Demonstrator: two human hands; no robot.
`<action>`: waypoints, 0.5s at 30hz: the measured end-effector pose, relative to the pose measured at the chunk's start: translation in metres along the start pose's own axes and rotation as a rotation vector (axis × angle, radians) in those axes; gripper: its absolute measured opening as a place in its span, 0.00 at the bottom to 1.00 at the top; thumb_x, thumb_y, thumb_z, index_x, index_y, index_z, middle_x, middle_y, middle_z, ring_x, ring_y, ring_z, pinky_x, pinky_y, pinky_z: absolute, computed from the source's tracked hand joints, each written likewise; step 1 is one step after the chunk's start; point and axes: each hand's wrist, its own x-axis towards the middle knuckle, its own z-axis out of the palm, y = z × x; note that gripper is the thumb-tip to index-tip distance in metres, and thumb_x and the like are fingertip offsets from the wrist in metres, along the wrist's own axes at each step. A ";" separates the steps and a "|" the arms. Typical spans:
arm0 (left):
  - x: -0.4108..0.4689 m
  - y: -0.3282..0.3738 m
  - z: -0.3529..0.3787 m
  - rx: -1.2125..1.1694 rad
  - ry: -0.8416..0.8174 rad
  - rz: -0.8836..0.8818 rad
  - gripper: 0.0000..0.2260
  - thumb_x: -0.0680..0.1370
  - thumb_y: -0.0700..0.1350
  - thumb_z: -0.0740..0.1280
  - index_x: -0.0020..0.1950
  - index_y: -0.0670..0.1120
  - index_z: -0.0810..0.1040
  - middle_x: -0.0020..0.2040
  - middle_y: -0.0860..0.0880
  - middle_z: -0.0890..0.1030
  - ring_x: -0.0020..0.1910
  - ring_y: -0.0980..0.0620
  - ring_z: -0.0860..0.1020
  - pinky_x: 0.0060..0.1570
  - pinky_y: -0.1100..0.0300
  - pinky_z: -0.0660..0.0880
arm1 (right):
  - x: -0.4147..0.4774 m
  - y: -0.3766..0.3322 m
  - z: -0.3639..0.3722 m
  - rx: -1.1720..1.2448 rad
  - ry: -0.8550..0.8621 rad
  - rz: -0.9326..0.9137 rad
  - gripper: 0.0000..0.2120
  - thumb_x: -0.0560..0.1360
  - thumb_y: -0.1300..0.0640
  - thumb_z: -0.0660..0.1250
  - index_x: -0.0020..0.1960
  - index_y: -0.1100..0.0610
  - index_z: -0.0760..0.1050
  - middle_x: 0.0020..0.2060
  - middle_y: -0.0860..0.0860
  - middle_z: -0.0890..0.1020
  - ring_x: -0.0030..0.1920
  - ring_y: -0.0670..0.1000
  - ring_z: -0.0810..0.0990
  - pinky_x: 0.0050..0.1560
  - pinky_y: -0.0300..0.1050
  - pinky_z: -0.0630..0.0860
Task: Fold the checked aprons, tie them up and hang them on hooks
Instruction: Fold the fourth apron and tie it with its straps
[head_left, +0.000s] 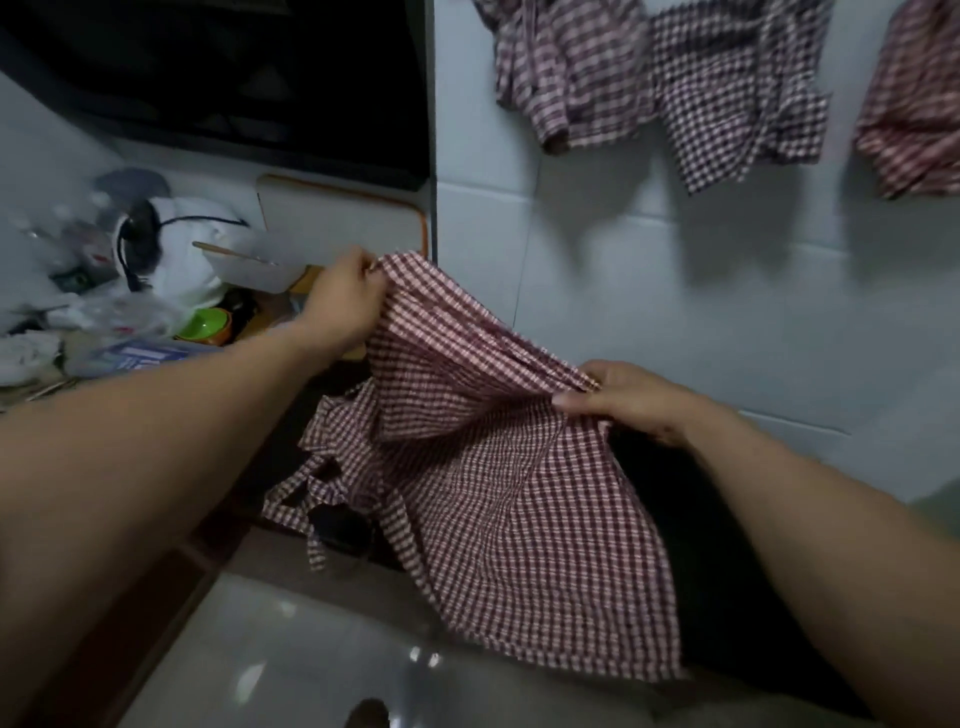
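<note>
Head view: I see two bare hands holding a red checked apron (493, 467) before a white tiled wall (649, 286). My left hand (345, 296) pinches its top corner by the wall's left edge. My right hand (631, 402) grips the gathered edge lower down. Straps (311, 493) dangle left of the wall. Three hung aprons (737, 98) sit high on the wall.

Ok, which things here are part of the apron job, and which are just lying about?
Job: held apron, gripped by left hand and right hand; left wall apron, middle wall apron, right wall apron.
Lying about: green bowl, cutting board, white tub, plastic bags.
</note>
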 end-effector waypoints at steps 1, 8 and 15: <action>0.007 0.010 -0.008 0.016 -0.008 0.027 0.08 0.85 0.45 0.58 0.55 0.43 0.74 0.50 0.45 0.79 0.50 0.45 0.76 0.47 0.51 0.70 | 0.003 -0.006 -0.005 -0.134 0.055 -0.012 0.09 0.73 0.53 0.78 0.50 0.55 0.84 0.45 0.50 0.88 0.47 0.49 0.86 0.49 0.40 0.80; 0.038 0.018 -0.043 -0.039 0.192 -0.009 0.09 0.84 0.42 0.57 0.56 0.37 0.73 0.49 0.39 0.77 0.50 0.43 0.75 0.47 0.50 0.68 | 0.011 0.001 -0.030 -0.291 0.517 0.039 0.08 0.75 0.57 0.73 0.38 0.52 0.78 0.43 0.51 0.84 0.49 0.55 0.82 0.46 0.45 0.72; 0.037 0.019 -0.055 0.247 0.090 0.212 0.30 0.81 0.53 0.69 0.78 0.43 0.65 0.77 0.38 0.68 0.76 0.38 0.65 0.76 0.43 0.60 | -0.002 -0.052 -0.050 -0.344 0.596 -0.093 0.14 0.82 0.48 0.66 0.42 0.55 0.79 0.40 0.50 0.83 0.47 0.54 0.81 0.44 0.46 0.70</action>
